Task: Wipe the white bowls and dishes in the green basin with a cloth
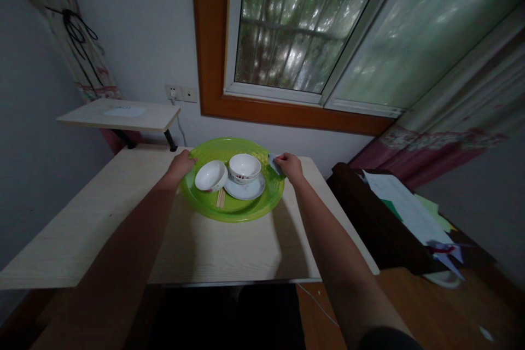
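Observation:
A round green tray [246, 213] is on the light wooden desk. My left hand [181, 165] is closed on its left rim. At the tray's right rim, my right hand [290, 167] pinches a small greyish cloth-like piece [275, 163]. Inside the tray, a white bowl [210, 175] sits tilted at the left. Another white bowl [245, 166] rests on or against a white plate [246, 188]. Short wooden chopsticks [220, 197] lie in front of the left bowl, partly hidden under it.
A raised shelf [123, 115] with a paper on it stands at the desk's back left. The desk [229, 251] ends at a front edge near my body. To the right, a dark brown cabinet [369, 219] bears papers [406, 202]. A window [303, 27] is behind.

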`<move>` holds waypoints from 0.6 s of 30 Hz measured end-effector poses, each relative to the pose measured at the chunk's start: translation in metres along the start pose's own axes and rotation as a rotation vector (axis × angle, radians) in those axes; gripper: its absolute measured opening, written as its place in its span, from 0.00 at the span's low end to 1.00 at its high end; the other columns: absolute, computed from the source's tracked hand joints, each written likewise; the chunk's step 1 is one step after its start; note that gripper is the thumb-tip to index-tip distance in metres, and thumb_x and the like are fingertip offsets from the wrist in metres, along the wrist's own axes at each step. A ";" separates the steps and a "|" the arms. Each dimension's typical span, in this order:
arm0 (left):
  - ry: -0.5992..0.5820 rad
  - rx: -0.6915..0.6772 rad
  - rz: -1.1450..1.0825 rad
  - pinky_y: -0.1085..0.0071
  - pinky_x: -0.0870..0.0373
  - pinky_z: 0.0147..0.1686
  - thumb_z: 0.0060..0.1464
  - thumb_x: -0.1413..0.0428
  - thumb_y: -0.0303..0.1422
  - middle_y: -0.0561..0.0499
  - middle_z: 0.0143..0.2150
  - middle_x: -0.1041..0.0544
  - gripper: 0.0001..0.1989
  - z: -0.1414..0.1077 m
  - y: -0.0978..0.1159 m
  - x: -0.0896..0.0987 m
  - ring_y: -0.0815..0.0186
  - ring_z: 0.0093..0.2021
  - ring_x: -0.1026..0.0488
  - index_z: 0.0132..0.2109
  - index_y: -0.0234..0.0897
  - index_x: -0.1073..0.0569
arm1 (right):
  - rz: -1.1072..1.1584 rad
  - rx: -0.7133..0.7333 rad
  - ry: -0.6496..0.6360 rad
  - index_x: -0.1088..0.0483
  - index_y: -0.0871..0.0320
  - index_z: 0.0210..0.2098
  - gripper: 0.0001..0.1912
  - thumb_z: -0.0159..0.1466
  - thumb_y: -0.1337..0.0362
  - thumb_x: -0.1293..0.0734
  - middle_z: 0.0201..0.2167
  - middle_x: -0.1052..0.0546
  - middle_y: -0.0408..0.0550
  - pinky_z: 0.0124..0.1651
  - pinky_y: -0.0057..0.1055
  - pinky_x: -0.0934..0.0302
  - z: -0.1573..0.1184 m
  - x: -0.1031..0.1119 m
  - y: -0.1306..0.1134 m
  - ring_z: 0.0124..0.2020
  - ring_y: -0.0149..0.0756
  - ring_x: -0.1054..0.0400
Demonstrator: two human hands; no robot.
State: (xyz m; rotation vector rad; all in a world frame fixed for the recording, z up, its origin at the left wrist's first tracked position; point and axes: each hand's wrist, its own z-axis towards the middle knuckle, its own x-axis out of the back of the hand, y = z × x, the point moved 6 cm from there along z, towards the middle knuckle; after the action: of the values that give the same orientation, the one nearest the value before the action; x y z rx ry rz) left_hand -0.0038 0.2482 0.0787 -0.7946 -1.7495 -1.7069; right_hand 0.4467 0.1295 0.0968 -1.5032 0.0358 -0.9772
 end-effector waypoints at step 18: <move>-0.038 0.040 0.172 0.68 0.26 0.44 0.72 0.41 0.36 0.33 0.61 0.15 0.16 -0.014 0.013 0.005 0.52 0.55 0.15 0.61 0.34 0.22 | 0.949 -0.314 0.022 0.25 0.53 0.27 0.18 0.49 0.60 0.14 0.26 0.17 0.42 0.29 0.27 0.30 -0.105 -0.001 0.060 0.28 0.34 0.25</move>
State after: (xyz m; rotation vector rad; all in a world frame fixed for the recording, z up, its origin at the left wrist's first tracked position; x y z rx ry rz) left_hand 0.0025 0.2342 0.0913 -0.9371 -1.6824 -1.5486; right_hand 0.4165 0.0321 0.0314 -1.4972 0.8711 -0.2149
